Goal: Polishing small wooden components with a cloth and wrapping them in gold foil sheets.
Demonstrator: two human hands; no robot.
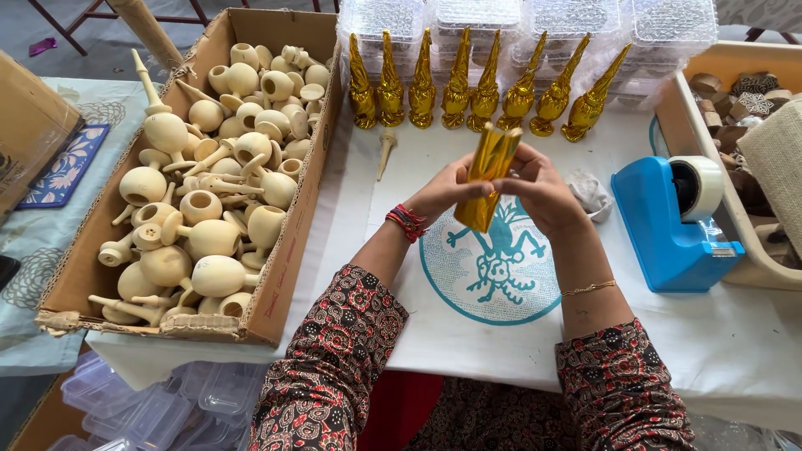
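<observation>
Both my left hand (pixel 447 190) and right hand (pixel 535 188) pinch the gold foil piece (pixel 487 179); squeeze unevenly and the thin foil may crease or tear.

A slim, cone-shaped piece wrapped in shiny gold foil (pixel 487 179) is being held up above the white-covered desk (pixel 735 334), roughly at the middle of the scene. It is standing nearly upright, leaning a little to the right at the top. Its upper end is showing loose, creased foil that is flaring open into a flat, squared flap, while its lower end is narrowing to a blunt, crumpled tip that is hanging over a teal round print on the cloth. The foil is catching the light in bright vertical streaks. Its middle is being covered on both sides.
</observation>
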